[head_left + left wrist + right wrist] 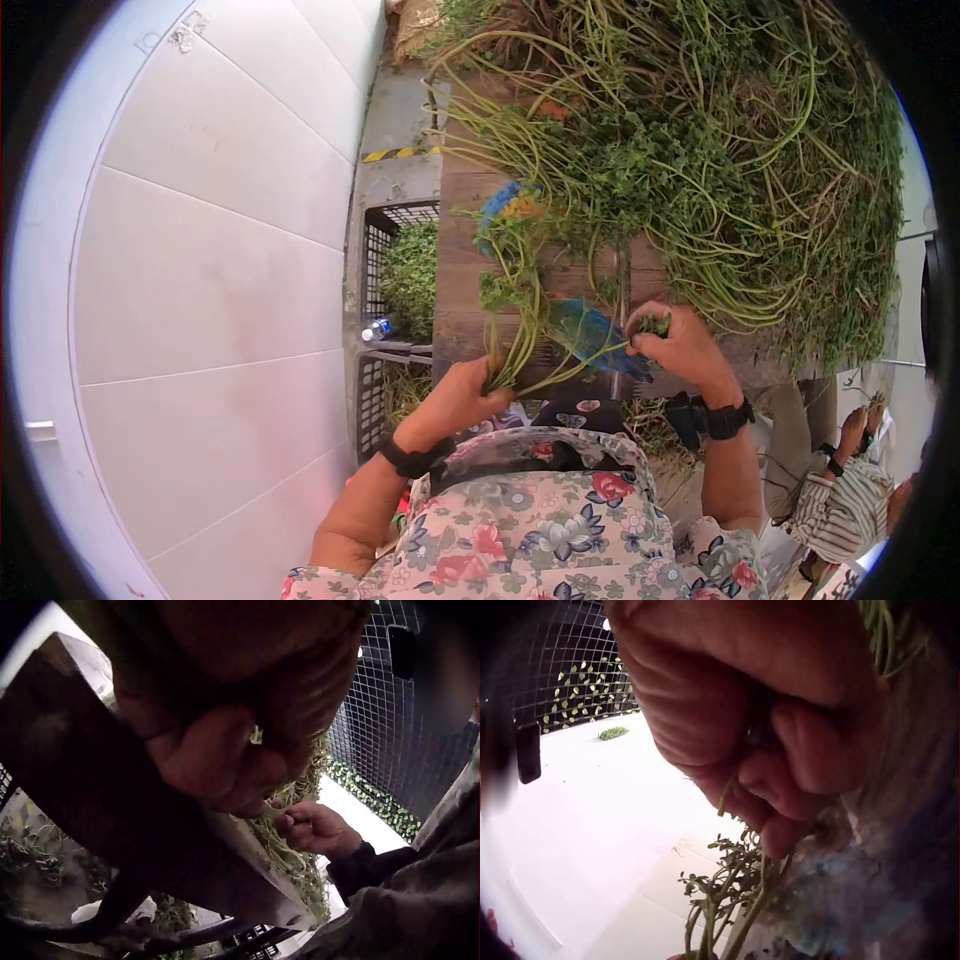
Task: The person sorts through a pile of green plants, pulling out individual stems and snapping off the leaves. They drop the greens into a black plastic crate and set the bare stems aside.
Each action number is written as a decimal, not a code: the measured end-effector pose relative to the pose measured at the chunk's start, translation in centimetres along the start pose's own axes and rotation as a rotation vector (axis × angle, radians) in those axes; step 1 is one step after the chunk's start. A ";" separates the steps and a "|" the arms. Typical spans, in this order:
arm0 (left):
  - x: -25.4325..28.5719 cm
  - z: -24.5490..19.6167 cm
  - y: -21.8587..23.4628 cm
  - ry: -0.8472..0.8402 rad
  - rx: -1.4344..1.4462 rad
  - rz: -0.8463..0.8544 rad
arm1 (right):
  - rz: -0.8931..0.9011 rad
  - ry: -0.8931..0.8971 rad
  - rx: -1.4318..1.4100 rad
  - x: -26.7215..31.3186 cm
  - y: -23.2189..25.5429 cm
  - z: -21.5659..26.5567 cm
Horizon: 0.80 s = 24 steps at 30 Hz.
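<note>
My left hand (455,400), by the table's front edge, grips the lower ends of several long green stems (520,345) whose leafy parts lie away across the wood. My right hand (690,350) is to the right, with thumb and fingers pinching a stem that stretches across from the left hand; a small leafy tuft (655,325) shows inside its curled fingers. In the right wrist view, small-leaved stems (735,892) run below the fingertips. A crumpled blue plastic piece (590,330) lies on the table between the hands.
A large heap of stemmed greens (700,150) covers the table's back and right. Left of the wooden table (465,270) stand black crates (372,250) with greens and a bottle (377,329). A blue and orange thing (500,210) lies under stems. Another person (845,500) is at lower right.
</note>
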State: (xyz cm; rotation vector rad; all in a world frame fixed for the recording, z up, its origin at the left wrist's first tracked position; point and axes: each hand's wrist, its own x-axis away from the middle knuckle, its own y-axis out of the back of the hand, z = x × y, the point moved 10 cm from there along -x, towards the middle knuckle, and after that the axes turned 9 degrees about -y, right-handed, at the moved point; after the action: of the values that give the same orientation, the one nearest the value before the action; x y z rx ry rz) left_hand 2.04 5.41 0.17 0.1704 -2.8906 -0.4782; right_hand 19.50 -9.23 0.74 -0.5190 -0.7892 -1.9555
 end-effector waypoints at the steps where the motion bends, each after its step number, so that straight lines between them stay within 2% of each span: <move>1: 0.1 0.0 0.1 -0.002 0.008 -0.002 | 0.006 -0.020 0.023 0.3 -0.1 -0.2; 4: 0.2 0.2 0.3 -0.022 -0.050 0.013 | -0.020 0.058 0.244 1.0 -0.4 0.1; 7: 0.1 0.5 0.2 -0.002 -0.050 0.020 | -0.101 0.298 0.481 1.9 -0.9 1.2; 10: 0.0 0.3 0.2 -0.009 0.004 0.010 | -0.128 0.282 0.528 2.4 -1.3 1.0; 13: 0.0 0.7 0.1 -0.047 -0.032 -0.003 | -0.322 0.274 0.431 2.5 0.1 0.7; 16: -0.2 0.8 -0.1 -0.042 -0.028 -0.009 | -0.312 0.059 0.261 1.4 0.6 -0.4; 19: 0.0 0.4 0.1 -0.038 -0.045 -0.003 | -0.510 0.054 0.142 1.5 3.1 -2.0; 22: 0.0 0.6 0.0 -0.034 -0.062 0.008 | -0.462 0.170 0.082 1.6 3.0 -1.6; 24: 0.0 0.3 0.0 -0.023 -0.028 0.014 | -0.585 0.127 0.296 2.1 4.3 -1.7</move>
State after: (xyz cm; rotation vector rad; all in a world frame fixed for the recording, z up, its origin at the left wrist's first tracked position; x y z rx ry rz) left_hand 1.99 5.52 -0.16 0.1413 -2.9042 -0.5207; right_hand 22.22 -13.28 2.22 0.0266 -1.2204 -2.3078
